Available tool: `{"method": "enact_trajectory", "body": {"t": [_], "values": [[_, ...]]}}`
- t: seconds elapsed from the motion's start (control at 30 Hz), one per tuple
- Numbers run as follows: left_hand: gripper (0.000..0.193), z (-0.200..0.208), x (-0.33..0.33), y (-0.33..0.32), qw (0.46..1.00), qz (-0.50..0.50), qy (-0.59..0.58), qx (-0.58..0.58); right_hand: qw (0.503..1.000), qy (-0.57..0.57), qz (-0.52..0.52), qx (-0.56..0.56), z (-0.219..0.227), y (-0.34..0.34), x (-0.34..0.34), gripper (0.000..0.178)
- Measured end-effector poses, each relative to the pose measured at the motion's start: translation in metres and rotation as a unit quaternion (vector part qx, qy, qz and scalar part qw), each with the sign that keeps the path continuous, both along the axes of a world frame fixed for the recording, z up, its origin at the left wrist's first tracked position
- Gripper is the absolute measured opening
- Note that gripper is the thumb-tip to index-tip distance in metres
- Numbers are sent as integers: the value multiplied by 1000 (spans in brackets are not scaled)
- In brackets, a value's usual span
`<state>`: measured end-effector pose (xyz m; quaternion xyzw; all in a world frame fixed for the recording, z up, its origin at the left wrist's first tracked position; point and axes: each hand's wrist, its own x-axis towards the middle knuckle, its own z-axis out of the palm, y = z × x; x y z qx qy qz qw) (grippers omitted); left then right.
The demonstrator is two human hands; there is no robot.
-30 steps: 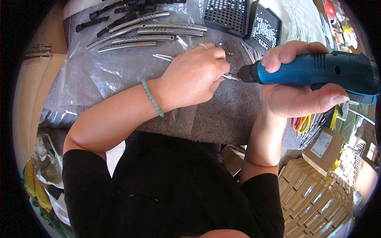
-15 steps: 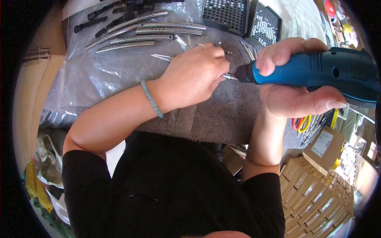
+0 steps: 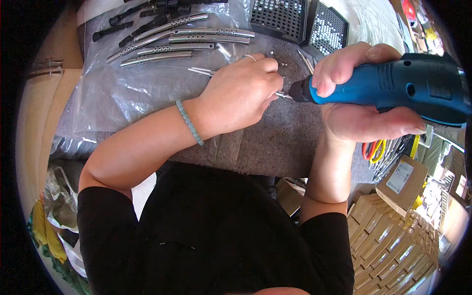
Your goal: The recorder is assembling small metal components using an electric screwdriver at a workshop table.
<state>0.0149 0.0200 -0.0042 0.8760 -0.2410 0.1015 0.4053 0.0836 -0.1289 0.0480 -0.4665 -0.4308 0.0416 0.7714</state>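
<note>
My right hand (image 3: 351, 91) is closed around a blue cordless screwdriver (image 3: 393, 81) with a black nose, held level and pointing left. Its metal bit (image 3: 283, 95) reaches to the fingertips of my left hand (image 3: 243, 93). That hand is closed in a pinch, back upward, over the grey cloth-covered table (image 3: 255, 147). What the left fingers hold is hidden behind them. Thin white rods (image 3: 200, 72) stick out beside the left knuckles. Small screws (image 3: 282, 64) lie just beyond those fingers.
Curved, perforated metal tubes (image 3: 211, 39) and black plastic parts (image 3: 157, 17) lie on clear plastic sheeting (image 3: 98, 105) at the far left. Black trays (image 3: 280, 19) of small shiny pieces stand at the back. Red and yellow handled tools (image 3: 376, 152) and cardboard boxes (image 3: 400, 184) are at right.
The screwdriver and my right hand have shifted slightly left, and the tool's rear end has tilted a little. My left hand has hardly moved.
</note>
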Motion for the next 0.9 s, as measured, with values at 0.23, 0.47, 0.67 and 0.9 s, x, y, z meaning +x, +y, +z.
{"method": "enact_trajectory", "body": {"t": [0.23, 0.47, 0.67, 0.9], "values": [[13, 8, 2, 4, 1000, -6, -11, 16, 992, 114, 27, 55, 3, 4, -5, 94], [11, 3, 0, 0, 998, -7, -17, 62, 978, 18, -206, -40, 60, 0, 0, 57], [13, 48, -25, 10, 985, 18, -97, 138, 908, -46, -398, -122, 113, 5, 34, 43], [17, 43, -14, 156, 919, 293, -10, 262, 820, -272, -500, -57, 145, 7, 65, 48]]}}
